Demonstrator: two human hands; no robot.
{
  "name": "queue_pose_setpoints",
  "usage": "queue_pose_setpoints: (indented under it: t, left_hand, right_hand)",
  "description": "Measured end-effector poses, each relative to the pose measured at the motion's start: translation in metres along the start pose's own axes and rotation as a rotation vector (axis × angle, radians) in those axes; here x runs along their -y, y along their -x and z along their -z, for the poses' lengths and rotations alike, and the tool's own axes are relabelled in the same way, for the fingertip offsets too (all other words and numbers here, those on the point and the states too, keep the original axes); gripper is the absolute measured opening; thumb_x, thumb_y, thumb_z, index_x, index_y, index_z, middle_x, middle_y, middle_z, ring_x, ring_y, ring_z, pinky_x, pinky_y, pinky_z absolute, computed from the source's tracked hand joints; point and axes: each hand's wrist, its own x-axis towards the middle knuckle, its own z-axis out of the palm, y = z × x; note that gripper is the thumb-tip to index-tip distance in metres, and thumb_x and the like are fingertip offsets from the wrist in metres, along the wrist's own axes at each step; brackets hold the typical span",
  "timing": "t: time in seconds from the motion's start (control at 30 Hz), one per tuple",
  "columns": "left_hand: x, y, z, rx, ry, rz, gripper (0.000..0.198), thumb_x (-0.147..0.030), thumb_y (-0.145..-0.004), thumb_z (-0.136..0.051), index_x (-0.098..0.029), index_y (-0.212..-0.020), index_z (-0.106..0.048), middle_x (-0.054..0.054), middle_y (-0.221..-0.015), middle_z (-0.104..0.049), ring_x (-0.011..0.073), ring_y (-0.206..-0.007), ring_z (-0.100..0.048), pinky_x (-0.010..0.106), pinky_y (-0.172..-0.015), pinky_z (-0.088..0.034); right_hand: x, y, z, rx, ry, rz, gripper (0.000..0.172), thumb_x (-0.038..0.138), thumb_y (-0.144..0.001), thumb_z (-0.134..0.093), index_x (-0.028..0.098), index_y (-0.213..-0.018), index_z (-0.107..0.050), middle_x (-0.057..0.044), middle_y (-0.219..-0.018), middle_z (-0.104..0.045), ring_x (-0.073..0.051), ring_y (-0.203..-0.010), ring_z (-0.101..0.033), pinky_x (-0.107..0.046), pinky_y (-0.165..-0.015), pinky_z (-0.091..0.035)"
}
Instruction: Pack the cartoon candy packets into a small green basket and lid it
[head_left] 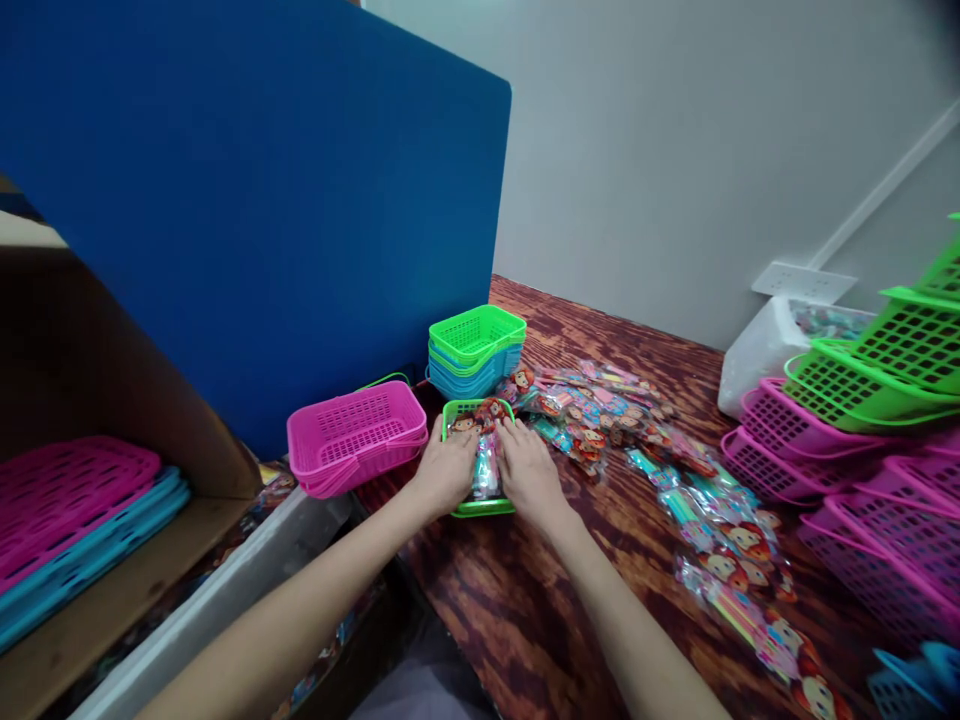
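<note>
A small green basket sits on the wooden table in front of me, filled with clear packets printed with cartoon faces. My left hand lies over the basket's left side, fingers bent down onto the packets. On the right side my right hand rests the same way, fingertips pressing on the packets. Both hands touch the packets; neither lifts anything clear of the basket.
A pink basket stack stands left of the green one, a green-and-blue stack behind it. Loose packets spread across the table to the right. Pink and green baskets pile at far right. A blue divider and a cardboard box stand left.
</note>
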Motion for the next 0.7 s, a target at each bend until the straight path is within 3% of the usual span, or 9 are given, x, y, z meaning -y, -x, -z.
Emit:
queue_pose_setpoints:
  t: [0.07, 0.17, 0.27, 0.33, 0.4, 0.47, 0.57, 0.7]
  left_hand:
    - [-0.003, 0.003, -0.005, -0.011, -0.126, -0.019, 0.036, -0.01, -0.092, -0.038, -0.004, -0.117, -0.063, 0.02, -0.12, -0.066, 0.0294, -0.117, -0.06, 0.058, -0.122, -0.012]
    - [-0.009, 0.003, -0.007, 0.005, -0.237, -0.069, 0.034, -0.008, -0.089, -0.036, -0.002, -0.109, -0.064, 0.021, -0.108, -0.065, 0.0323, -0.109, -0.06, 0.055, -0.115, -0.029]
    - [-0.011, -0.006, 0.002, 0.053, -0.223, -0.065, 0.034, -0.008, -0.089, -0.035, -0.003, -0.109, -0.063, 0.02, -0.106, -0.063, 0.0341, -0.102, -0.061, 0.048, -0.094, -0.05]
    - [-0.01, -0.016, 0.008, 0.064, -0.183, -0.013, 0.034, -0.008, -0.089, -0.035, -0.005, -0.109, -0.062, 0.02, -0.104, -0.063, 0.0333, -0.096, -0.063, 0.045, -0.082, -0.054]
    - [-0.008, -0.029, 0.009, 0.003, -0.135, -0.021, 0.036, -0.009, -0.09, -0.035, -0.005, -0.115, -0.061, 0.02, -0.11, -0.063, 0.0323, -0.1, -0.063, 0.045, -0.086, -0.053]
    - [-0.005, -0.042, 0.002, -0.059, -0.051, -0.086, 0.04, -0.014, -0.095, -0.034, -0.006, -0.127, -0.057, 0.02, -0.129, -0.058, 0.03, -0.119, -0.056, 0.044, -0.101, -0.047]
    - [-0.003, -0.052, -0.015, 0.025, 0.044, -0.119, 0.048, -0.029, -0.102, -0.031, -0.013, -0.145, -0.045, 0.015, -0.156, -0.037, 0.0279, -0.144, -0.034, 0.049, -0.114, -0.035]
    - [-0.005, -0.047, -0.027, 0.112, 0.049, -0.077, 0.054, -0.037, -0.103, -0.027, -0.017, -0.152, -0.036, 0.012, -0.163, -0.023, 0.0285, -0.15, -0.022, 0.062, -0.114, -0.03]
  right_hand:
    - [-0.01, -0.003, -0.008, 0.059, 0.053, -0.007, 0.049, 0.024, -0.103, -0.042, 0.005, -0.148, -0.04, -0.014, -0.155, -0.035, -0.03, -0.145, -0.027, -0.05, -0.12, -0.023]
    - [-0.019, -0.007, -0.018, 0.109, 0.063, 0.008, 0.047, 0.032, -0.105, -0.039, 0.007, -0.145, -0.046, -0.014, -0.151, -0.042, -0.032, -0.147, -0.022, -0.059, -0.119, -0.017]
    - [-0.02, -0.007, -0.022, 0.086, -0.002, -0.01, 0.045, 0.033, -0.106, -0.04, 0.01, -0.144, -0.047, -0.011, -0.152, -0.041, -0.031, -0.148, -0.017, -0.063, -0.118, -0.017]
    - [-0.017, -0.006, -0.025, 0.029, -0.075, -0.045, 0.043, 0.031, -0.105, -0.042, 0.012, -0.143, -0.049, -0.01, -0.152, -0.042, -0.031, -0.148, -0.02, -0.061, -0.118, -0.021]
    - [-0.013, -0.003, -0.028, -0.078, -0.173, -0.093, 0.041, 0.027, -0.104, -0.045, 0.013, -0.142, -0.051, -0.009, -0.149, -0.047, -0.03, -0.144, -0.028, -0.055, -0.118, -0.027]
    - [-0.009, 0.003, -0.032, -0.233, -0.258, -0.115, 0.04, 0.021, -0.102, -0.045, 0.013, -0.141, -0.051, -0.01, -0.148, -0.048, -0.028, -0.139, -0.036, -0.048, -0.117, -0.03]
    - [-0.005, 0.023, -0.035, -0.414, -0.291, -0.095, 0.035, 0.018, -0.102, -0.041, 0.011, -0.133, -0.056, -0.014, -0.136, -0.055, -0.028, -0.126, -0.045, -0.046, -0.111, -0.036]
    - [-0.003, 0.056, -0.029, -0.445, -0.199, -0.045, 0.032, 0.024, -0.105, -0.038, 0.014, -0.124, -0.061, -0.011, -0.123, -0.062, -0.029, -0.123, -0.045, -0.046, -0.103, -0.039]
